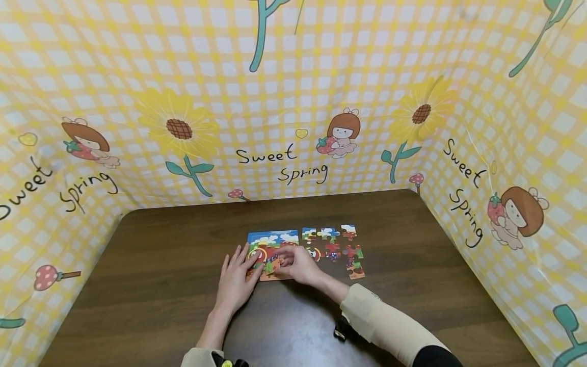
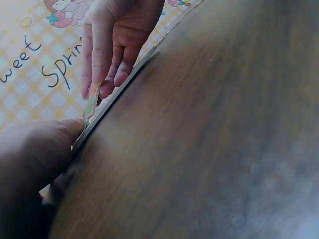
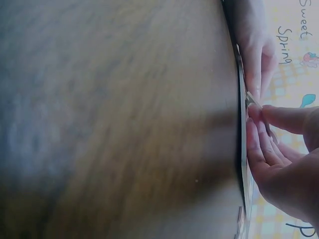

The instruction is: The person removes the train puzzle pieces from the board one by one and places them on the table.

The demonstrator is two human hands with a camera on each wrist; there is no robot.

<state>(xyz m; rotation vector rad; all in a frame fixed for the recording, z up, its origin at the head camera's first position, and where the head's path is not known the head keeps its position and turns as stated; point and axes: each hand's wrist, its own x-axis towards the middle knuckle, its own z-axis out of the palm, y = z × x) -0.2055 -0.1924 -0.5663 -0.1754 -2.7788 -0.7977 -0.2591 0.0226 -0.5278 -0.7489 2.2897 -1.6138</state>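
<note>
A colourful jigsaw puzzle (image 1: 272, 238) lies on the table in front of me, with sky and clouds along its far edge. My left hand (image 1: 235, 283) rests on its left side, fingers extended. Over its right part, my right hand (image 1: 300, 265) pinches a puzzle piece (image 2: 91, 103) between thumb and fingers. In the left wrist view this piece stands tilted, its lower end by my left thumb (image 2: 67, 130). From the right wrist view, the piece (image 3: 267, 122) appears edge-on above the puzzle's thin edge. My hands hide much of the puzzle's lower half.
Several loose pieces lie right of the puzzle, among them a sky piece (image 1: 348, 231), a red one (image 1: 332, 251) and a brown-edged one (image 1: 355, 270). The brown wooden table (image 1: 174, 265) is bordered by a yellow checked cloth (image 1: 284, 102) behind and at both sides.
</note>
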